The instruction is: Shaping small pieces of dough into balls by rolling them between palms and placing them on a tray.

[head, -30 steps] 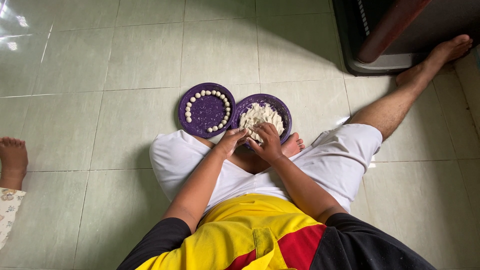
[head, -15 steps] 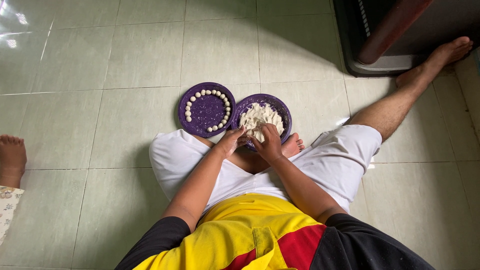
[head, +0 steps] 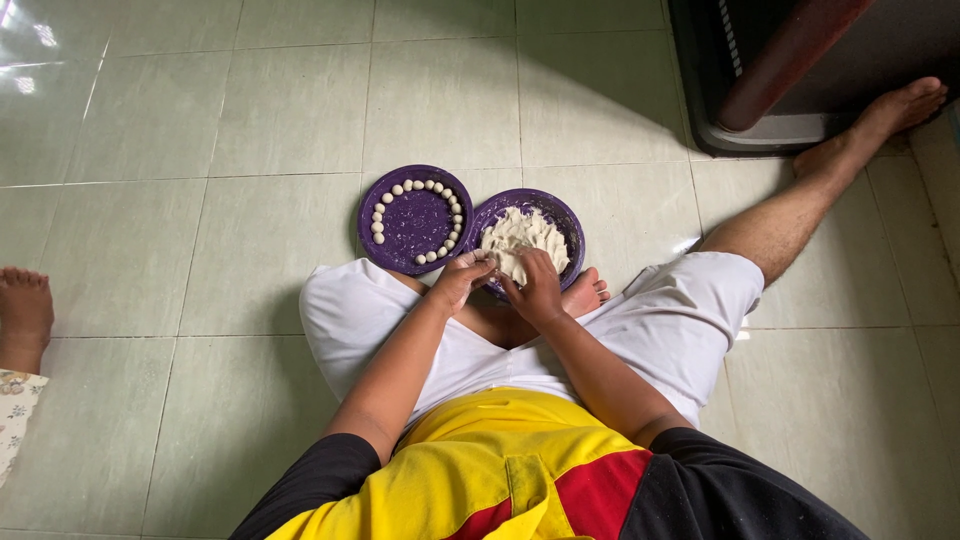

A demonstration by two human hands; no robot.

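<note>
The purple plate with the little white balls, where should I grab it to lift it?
Take the purple plate by its far-left rim, fingers under the raised edge. That side faces bare floor; the right rim touches the dough plate, and the balls ring the edge, so keep it level.

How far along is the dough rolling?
Done: a ring of small white balls lines most of the left purple plate's rim. In hand: both hands, left hand and right hand, work at the dough pile on the right purple plate. Left: most of that pile is unshaped.
</note>
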